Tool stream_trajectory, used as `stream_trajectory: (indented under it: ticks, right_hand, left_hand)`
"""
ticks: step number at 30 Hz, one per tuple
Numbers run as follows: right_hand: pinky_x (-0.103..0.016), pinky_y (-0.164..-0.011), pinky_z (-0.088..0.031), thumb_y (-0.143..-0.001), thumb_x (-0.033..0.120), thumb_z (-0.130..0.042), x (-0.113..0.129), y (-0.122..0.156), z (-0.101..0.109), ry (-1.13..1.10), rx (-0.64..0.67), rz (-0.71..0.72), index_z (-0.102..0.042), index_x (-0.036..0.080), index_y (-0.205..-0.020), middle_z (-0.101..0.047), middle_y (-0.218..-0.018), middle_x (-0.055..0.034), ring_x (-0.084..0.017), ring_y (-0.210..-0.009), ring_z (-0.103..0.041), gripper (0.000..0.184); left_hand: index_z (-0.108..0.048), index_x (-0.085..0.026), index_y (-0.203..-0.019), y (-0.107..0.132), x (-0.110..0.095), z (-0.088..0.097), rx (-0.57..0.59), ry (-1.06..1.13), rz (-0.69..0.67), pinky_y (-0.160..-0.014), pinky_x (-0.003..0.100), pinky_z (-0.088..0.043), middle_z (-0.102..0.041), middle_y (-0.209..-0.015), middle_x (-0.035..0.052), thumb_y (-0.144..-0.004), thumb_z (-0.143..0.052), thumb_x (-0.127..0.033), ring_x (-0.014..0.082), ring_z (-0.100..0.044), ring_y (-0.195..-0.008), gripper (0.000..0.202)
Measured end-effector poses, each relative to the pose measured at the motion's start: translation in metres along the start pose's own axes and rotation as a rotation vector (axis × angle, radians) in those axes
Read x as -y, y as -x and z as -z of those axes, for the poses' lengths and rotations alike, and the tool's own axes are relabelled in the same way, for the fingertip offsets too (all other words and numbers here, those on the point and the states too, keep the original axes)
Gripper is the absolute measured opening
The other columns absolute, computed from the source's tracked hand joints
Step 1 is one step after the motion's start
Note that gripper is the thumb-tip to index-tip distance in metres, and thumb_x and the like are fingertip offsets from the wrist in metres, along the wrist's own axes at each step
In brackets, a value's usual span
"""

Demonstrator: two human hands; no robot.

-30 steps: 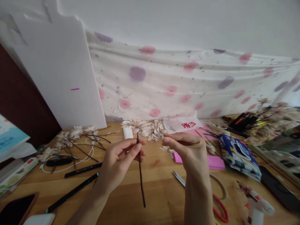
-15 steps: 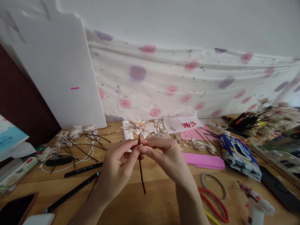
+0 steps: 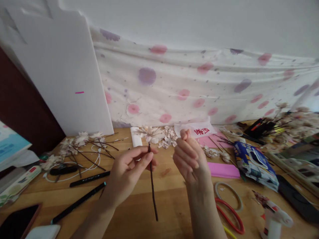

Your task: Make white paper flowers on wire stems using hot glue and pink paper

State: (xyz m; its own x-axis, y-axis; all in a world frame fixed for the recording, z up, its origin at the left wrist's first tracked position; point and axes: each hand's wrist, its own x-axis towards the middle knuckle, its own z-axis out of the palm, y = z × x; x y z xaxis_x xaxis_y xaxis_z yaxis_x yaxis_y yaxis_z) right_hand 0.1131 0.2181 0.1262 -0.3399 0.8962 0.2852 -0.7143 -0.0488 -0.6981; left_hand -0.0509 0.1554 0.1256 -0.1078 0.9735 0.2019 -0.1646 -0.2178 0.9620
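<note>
Wooden table (image 3: 134, 212). One flower (image 3: 149, 131) on dark stem (image 3: 153, 191), held nearly upright, pinched by left hand (image 3: 128, 171). Right hand (image 3: 191, 157): fingers (image 3: 185, 149) curled in, contents undiscernible. Petals (image 3: 156, 133) could be shed by hard twisting.

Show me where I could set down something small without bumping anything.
Bare wood shows between the left hand and the right hand, around the stem. A smaller patch lies between the phone and the two black pens. It's crowded at the back with petals, and at right with the blue pack and glue gun.
</note>
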Motion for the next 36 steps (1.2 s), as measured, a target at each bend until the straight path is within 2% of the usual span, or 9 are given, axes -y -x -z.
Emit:
stream_trajectory:
  ticks: [3,6,9,14,21,25,29,32,36]
  right_hand:
    - [-0.017,-0.027,-0.015,-0.104,0.049,-0.050,-0.001,0.009,-0.002,0.363,0.111,-0.080,-0.052,0.024,-0.077,-0.032,-0.037,0.0152,-0.006,-0.026,-0.013,0.037]
    - [-0.021,-0.036,-0.017,-0.102,0.068,-0.035,-0.007,0.012,-0.004,0.842,0.150,0.061,-0.040,0.022,-0.056,-0.032,-0.038,0.0087,-0.006,-0.035,-0.023,0.066]
    - [-0.022,-0.044,-0.023,-0.088,0.085,-0.042,-0.015,0.010,-0.009,1.100,0.226,0.173,-0.039,0.020,-0.053,-0.036,-0.048,0.0059,-0.007,-0.046,-0.031,0.073]
    - [-0.024,-0.047,-0.023,-0.105,0.054,-0.042,-0.030,0.008,-0.018,1.489,0.089,0.580,-0.057,0.018,-0.063,-0.045,-0.047,0.0041,-0.007,-0.043,-0.035,0.058]
    - [-0.026,-0.042,-0.024,-0.111,0.046,-0.014,-0.022,0.006,-0.001,1.326,-0.155,0.768,-0.039,0.023,-0.049,-0.039,-0.040,0.0027,-0.009,-0.036,-0.036,0.071]
    - [-0.026,-0.039,-0.024,-0.107,0.051,-0.040,-0.001,0.006,0.007,0.924,-0.483,0.831,-0.048,0.025,-0.066,-0.038,-0.044,0.0073,-0.011,-0.035,-0.034,0.049]
    - [-0.026,-0.040,-0.025,-0.102,0.067,-0.036,-0.002,0.010,0.004,0.997,-0.258,0.615,-0.057,0.024,-0.089,-0.046,-0.049,0.0072,-0.011,-0.037,-0.038,0.050]
    - [-0.026,-0.047,-0.029,-0.103,0.063,-0.037,-0.016,0.011,0.000,1.248,0.050,0.537,-0.056,0.023,-0.071,-0.051,-0.052,0.0031,-0.011,-0.043,-0.044,0.055]
    - [-0.028,-0.048,-0.023,-0.105,0.050,-0.043,-0.020,0.009,0.002,1.302,-0.045,0.651,-0.043,0.022,-0.054,-0.041,-0.044,0.0039,-0.010,-0.040,-0.037,0.058]
  left_hand:
    - [-0.080,-0.019,-0.087,-0.003,-0.004,0.003,0.030,0.094,0.055,-0.059,0.018,-0.056,-0.074,-0.068,-0.0010,-0.088,-0.073,-0.023,0.0108,-0.067,-0.059,0.008]
    - [-0.080,-0.019,-0.086,-0.005,-0.004,0.007,0.057,0.176,0.088,-0.057,0.017,-0.056,-0.073,-0.067,-0.0012,-0.085,-0.078,-0.030,0.0101,-0.067,-0.057,0.011]
    - [-0.081,-0.021,-0.085,-0.006,0.002,0.008,0.109,0.226,0.082,-0.059,0.016,-0.057,-0.073,-0.067,-0.0014,-0.083,-0.082,-0.037,0.0104,-0.068,-0.060,0.016]
    - [-0.083,-0.022,-0.088,-0.006,0.012,0.003,0.090,0.214,0.023,-0.069,0.017,-0.060,-0.078,-0.078,0.0001,-0.081,-0.084,-0.038,0.0114,-0.071,-0.069,0.017]
    - [-0.083,-0.020,-0.088,-0.001,0.006,0.008,0.117,0.278,0.111,-0.065,0.019,-0.061,-0.082,-0.078,0.0029,-0.083,-0.084,-0.035,0.0129,-0.074,-0.067,0.015]
    - [-0.083,-0.020,-0.087,-0.004,0.002,0.012,0.123,0.309,0.094,-0.066,0.020,-0.062,-0.082,-0.077,0.0032,-0.083,-0.084,-0.032,0.0132,-0.074,-0.068,0.013]
    - [-0.083,-0.020,-0.088,-0.003,0.006,0.008,0.140,0.253,0.111,-0.065,0.021,-0.062,-0.081,-0.077,0.0034,-0.083,-0.083,-0.035,0.0133,-0.073,-0.067,0.016]
    - [-0.082,-0.018,-0.086,0.000,0.007,0.002,0.149,0.186,0.108,-0.065,0.022,-0.060,-0.079,-0.075,0.0036,-0.084,-0.081,-0.040,0.0137,-0.071,-0.066,0.022]
    - [-0.081,-0.018,-0.086,0.005,0.003,-0.005,0.102,0.221,0.139,-0.065,0.023,-0.060,-0.077,-0.073,0.0026,-0.080,-0.084,-0.042,0.0136,-0.069,-0.065,0.026]
